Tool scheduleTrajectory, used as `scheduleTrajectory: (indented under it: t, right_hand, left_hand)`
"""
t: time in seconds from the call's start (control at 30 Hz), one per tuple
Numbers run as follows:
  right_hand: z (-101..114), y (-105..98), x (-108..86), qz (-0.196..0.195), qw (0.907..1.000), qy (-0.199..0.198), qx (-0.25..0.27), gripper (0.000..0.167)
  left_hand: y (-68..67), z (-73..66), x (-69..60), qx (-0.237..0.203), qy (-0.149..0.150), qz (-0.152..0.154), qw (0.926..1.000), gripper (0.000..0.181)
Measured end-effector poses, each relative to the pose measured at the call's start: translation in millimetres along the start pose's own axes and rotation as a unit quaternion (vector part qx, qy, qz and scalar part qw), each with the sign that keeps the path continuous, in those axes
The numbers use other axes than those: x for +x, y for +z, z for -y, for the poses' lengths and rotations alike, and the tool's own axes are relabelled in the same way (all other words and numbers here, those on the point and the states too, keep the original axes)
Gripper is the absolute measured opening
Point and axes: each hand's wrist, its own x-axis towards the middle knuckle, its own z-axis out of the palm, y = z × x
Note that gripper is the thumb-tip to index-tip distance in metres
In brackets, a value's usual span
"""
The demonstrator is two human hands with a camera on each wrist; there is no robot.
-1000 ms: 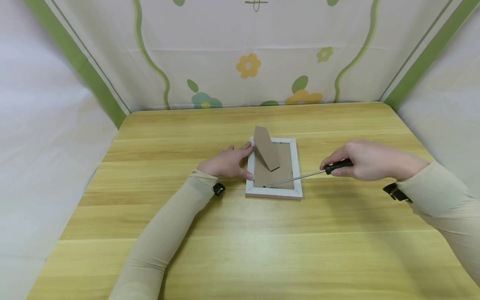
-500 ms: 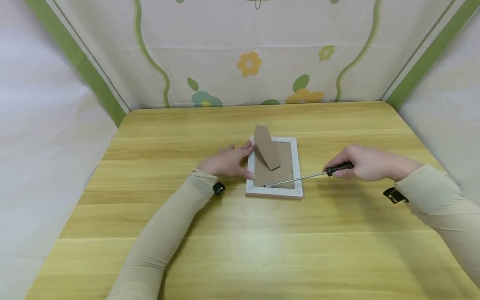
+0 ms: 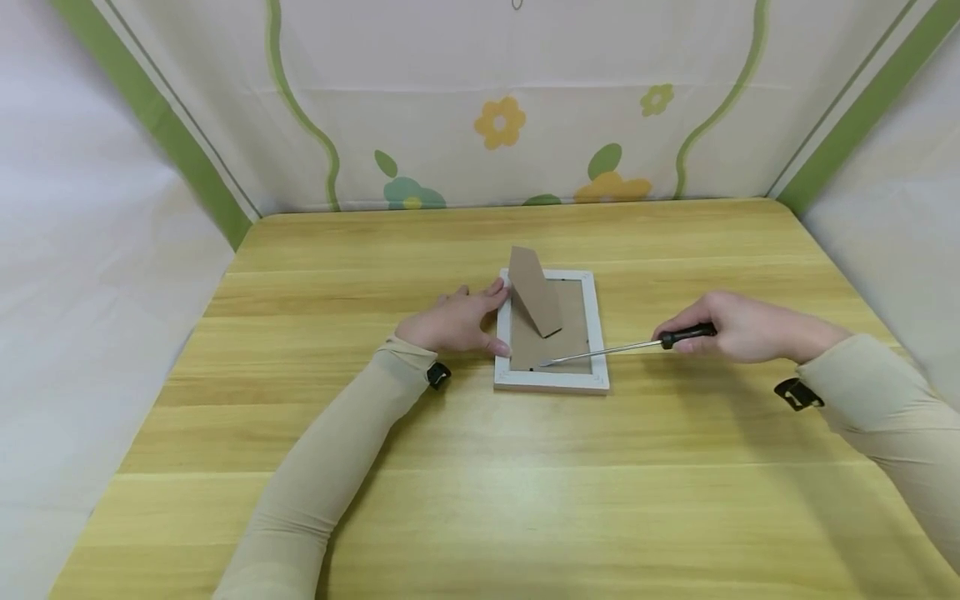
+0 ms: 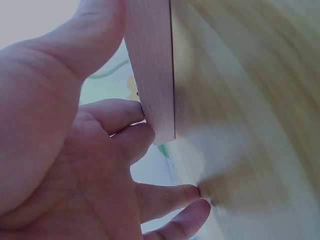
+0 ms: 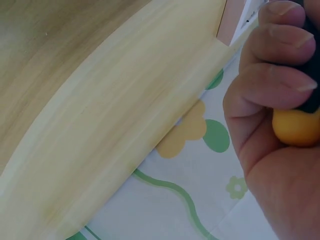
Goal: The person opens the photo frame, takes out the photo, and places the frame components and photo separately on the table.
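A white photo frame (image 3: pixel 551 381) lies face down near the table's middle, its brown backing board (image 3: pixel 573 312) up and the easel leg (image 3: pixel 534 292) tilted up from it. My left hand (image 3: pixel 457 322) rests against the frame's left edge, thumb and fingertips on the rim; in the left wrist view two fingers of the hand (image 4: pixel 100 150) touch the table. My right hand (image 3: pixel 742 327) grips a screwdriver (image 3: pixel 633 346) by its black handle, which ends in yellow in the right wrist view. Its flat tip is over the backing's lower left, just right of a small dark tab (image 3: pixel 532 369).
The wooden table (image 3: pixel 420 517) extends on all sides of the frame. Behind it hangs a white curtain (image 3: pixel 420 117) with flowers and green bands, and pale cloth (image 3: pixel 97 275) closes in the sides. More small dark tabs sit along the backing's edges.
The screwdriver tip has shifted slightly right, away from the dark tab, as my right hand drew back a little. My left hand stays on the frame's edge.
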Motion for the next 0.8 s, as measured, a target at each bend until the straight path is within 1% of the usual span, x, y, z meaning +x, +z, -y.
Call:
scheduleTrajectory:
  t: [0.17,0.23,0.4,0.47,0.53,0.63,0.7,0.8]
  right_hand:
    - [-2.6,2.7,5.1,0.018,0.9995,-0.002,0.025,0.028]
    - [-3.2,3.5,7.4,0.026,0.9991,0.005,0.034,0.027]
    - [-2.3,4.6,11.8,0.052,0.996,0.039,0.061,0.024]
    - [-1.6,5.2,11.5,0.052,0.9962,0.033,0.062,0.024]
    - [-0.4,5.7,10.6,0.042,0.9976,0.021,0.05,0.022]
    - [2.0,7.2,8.9,0.014,0.9998,-0.004,0.01,0.022]
    - [3.5,8.4,8.6,0.0,0.9999,-0.011,-0.009,0.02]
    - [4.5,11.3,7.3,-0.02,0.9987,-0.031,-0.036,0.019]
  left_hand:
    - [-0.4,-1.1,-0.5,-0.007,-0.004,-0.005,1.0,0.103]
    - [-0.4,-1.8,-0.5,-0.006,-0.005,-0.006,1.0,0.103]
    - [0.4,-3.2,0.1,-0.006,-0.004,-0.006,1.0,0.103]
    - [0.7,-3.5,0.3,-0.006,-0.002,-0.006,1.0,0.103]
    - [0.8,-3.9,0.4,-0.006,-0.002,-0.007,1.0,0.103]
    - [0.4,-5.0,-0.2,-0.004,-0.005,-0.006,1.0,0.103]
    - [0.3,-5.6,-0.6,-0.002,-0.009,-0.005,1.0,0.103]
    - [0.6,-5.8,-0.9,0.0,-0.011,-0.003,0.9999,0.103]
